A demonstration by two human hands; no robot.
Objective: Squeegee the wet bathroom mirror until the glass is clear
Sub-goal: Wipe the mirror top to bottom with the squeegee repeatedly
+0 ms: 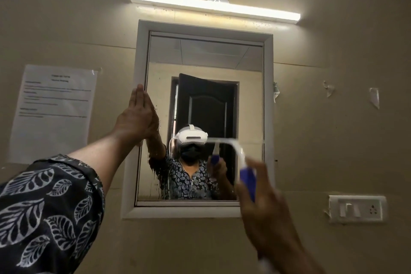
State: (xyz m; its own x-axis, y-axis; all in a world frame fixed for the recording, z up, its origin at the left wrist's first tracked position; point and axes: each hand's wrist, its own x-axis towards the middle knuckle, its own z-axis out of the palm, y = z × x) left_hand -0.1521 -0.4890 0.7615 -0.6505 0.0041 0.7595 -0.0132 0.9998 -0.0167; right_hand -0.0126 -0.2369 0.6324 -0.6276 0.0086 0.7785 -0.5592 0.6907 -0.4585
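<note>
A white-framed mirror (268, 118) hangs on the beige wall, its glass showing water drops and streaks along the left side. My left hand (136, 115) lies flat with straight fingers against the mirror's left frame edge. My right hand (264, 202), blurred, grips the blue handle of a squeegee (241, 158). The squeegee's white blade meets the glass at mid-height on the right half. The mirror reflects a person wearing a white headset, and a dark door behind.
A lit tube light (213, 5) runs above the mirror. A printed paper notice (53, 111) is taped to the wall at left. A white switch and socket plate (358, 208) sits at lower right, with tape scraps (374, 97) above it.
</note>
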